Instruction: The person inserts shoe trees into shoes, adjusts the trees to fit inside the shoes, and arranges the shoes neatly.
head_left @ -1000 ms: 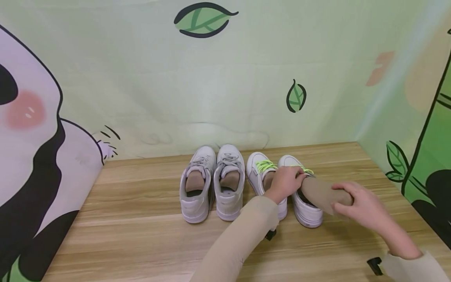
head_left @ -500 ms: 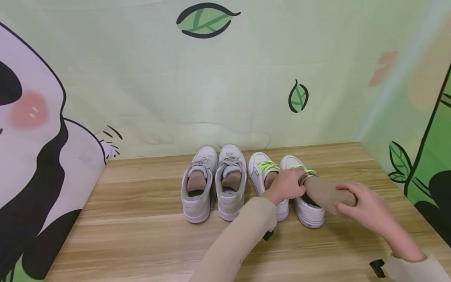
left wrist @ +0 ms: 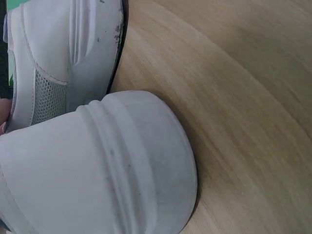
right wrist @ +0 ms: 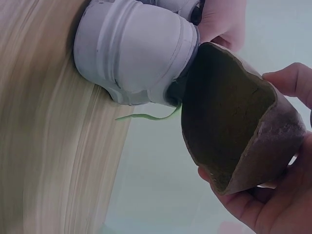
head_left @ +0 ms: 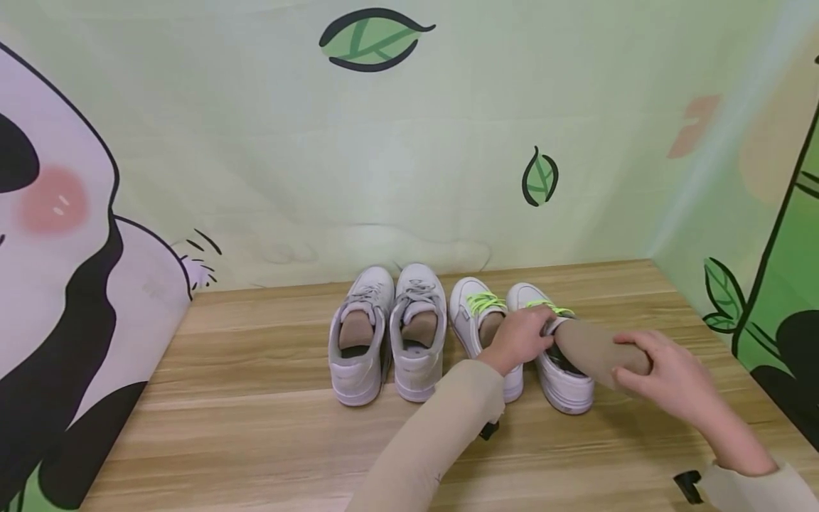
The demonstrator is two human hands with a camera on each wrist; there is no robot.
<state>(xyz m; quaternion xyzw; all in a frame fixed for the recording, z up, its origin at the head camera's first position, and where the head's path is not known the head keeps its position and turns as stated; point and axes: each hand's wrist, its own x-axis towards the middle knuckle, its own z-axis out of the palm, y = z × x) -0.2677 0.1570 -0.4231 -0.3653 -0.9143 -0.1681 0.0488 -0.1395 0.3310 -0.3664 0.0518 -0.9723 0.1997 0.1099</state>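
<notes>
My right hand (head_left: 668, 373) holds a brown shoe insert (head_left: 591, 352) by its wide end, thumb on one side and fingers on the other. The right wrist view shows that insert (right wrist: 282, 131) as a hollow shell, open end facing the camera. Its other end slants down at the opening of the rightmost white sneaker (head_left: 566, 395), which has green laces. My left hand (head_left: 521, 334) reaches over the neighbouring green-laced sneaker (head_left: 467, 327) and grips the rightmost one near its tongue; the fingertips are partly hidden. A sneaker heel (left wrist: 58, 170) fills much of the left wrist view.
Two white sneakers with grey laces, a left one (head_left: 355, 380) and a right one (head_left: 419, 373), stand to the left with brown inserts inside. All stand on a wood-grain surface (head_left: 256, 441). A pale green printed backdrop (head_left: 384, 156) rises behind them.
The insert in my right hand has shifted slightly to the right. The heel of the rightmost sneaker has swung a little right too. My left hand stays at that shoe's tongue.
</notes>
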